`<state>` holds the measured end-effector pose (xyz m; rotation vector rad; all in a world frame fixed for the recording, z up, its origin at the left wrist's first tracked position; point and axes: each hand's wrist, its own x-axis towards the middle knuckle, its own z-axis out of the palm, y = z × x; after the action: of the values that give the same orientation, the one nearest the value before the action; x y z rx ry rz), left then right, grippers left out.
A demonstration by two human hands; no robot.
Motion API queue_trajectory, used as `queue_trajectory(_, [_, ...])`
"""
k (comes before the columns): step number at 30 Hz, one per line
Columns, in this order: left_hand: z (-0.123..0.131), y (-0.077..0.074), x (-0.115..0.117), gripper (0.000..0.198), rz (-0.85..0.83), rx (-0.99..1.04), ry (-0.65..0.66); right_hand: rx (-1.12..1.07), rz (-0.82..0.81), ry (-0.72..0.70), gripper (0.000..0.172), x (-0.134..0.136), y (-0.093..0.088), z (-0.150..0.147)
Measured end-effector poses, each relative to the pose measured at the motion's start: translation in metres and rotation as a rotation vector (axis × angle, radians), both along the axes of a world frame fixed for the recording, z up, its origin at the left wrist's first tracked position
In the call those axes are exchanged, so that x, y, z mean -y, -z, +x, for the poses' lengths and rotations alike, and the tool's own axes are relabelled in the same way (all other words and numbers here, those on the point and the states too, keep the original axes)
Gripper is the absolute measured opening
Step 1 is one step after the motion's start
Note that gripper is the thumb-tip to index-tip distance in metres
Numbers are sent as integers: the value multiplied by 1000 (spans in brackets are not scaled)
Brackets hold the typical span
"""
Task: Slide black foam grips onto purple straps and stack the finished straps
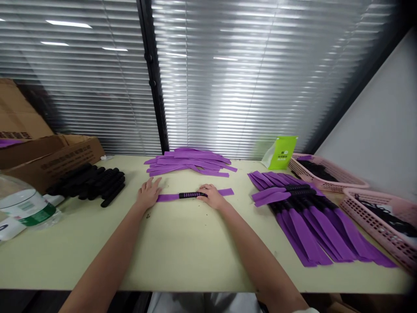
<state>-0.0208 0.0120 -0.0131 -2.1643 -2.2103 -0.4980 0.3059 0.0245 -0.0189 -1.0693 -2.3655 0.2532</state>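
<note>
A purple strap (168, 198) lies across the table in front of me, with a black ribbed handle (188, 195) around its middle. My left hand (149, 192) rests at the strap's left end, fingers apart, thumb pointing away from the strap. My right hand (210, 195) has its fingers closed on the right end of the black handle, and the strap's right end sticks out beyond it. Behind my hands lies a loose pile of purple straps (192, 161). To the right are stacked purple straps with black handles (312, 217).
Black handles (94, 182) are heaped at the left, beside a cardboard box (68, 158) and a clear plastic bottle (28, 206). A green pouch (283, 153) stands at the back right. Two pink baskets (345, 177) holding black items line the right edge.
</note>
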Motion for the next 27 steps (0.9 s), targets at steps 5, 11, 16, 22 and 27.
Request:
queue_trajectory(5, [2,-2,2,53,10,5,0,-9,9,-26,33,1,-2,1])
queue_trajectory(11, [6,-8,6,54,22,29,-12,96,45,-3,37,10,-12,0])
queue_trajectory(16, [3,-9,5,55,118,133,-4,259,117,37,50,22,-22,-25])
queue_trajectory(22, [-14,-1,-7,54,416,317,9,391,275,99,26,33,-78,-27])
queue_trajectory(27, [-19,4,-13,49,346,357,-76,-97,635,506,38,66,-181,87])
